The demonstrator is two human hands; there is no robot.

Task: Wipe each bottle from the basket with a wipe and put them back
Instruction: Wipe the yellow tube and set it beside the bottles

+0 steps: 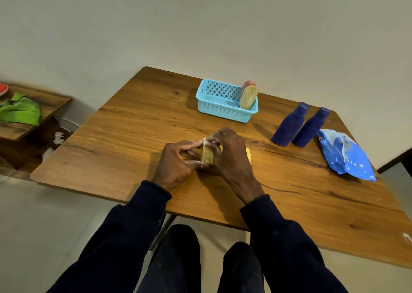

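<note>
While it lies sideways between the two hands, the yellow bottle (pixel 207 156) is low over the middle of the wooden table (pixel 133 123); whether it rests on the wood I cannot tell. The left hand (pixel 176 161) grips its one end with curled fingers and thumb. The right hand (pixel 229 152) is bent over the other part and presses a white wipe (pixel 207 141) against the bottle under its fingertips. Further back stands a light blue basket (pixel 214 105), and inside it, at its right end, a cream bottle (pixel 248 97) leans upright with a pink bottle (pixel 249 83) just behind it. To the right, two dark blue bottles (pixel 288 125) stand side by side on the table, and near them lies a blue wipe pack (pixel 345 154). At the far left is a low shelf (pixel 44 105) with a green cloth (pixel 20 111) on it.
</note>
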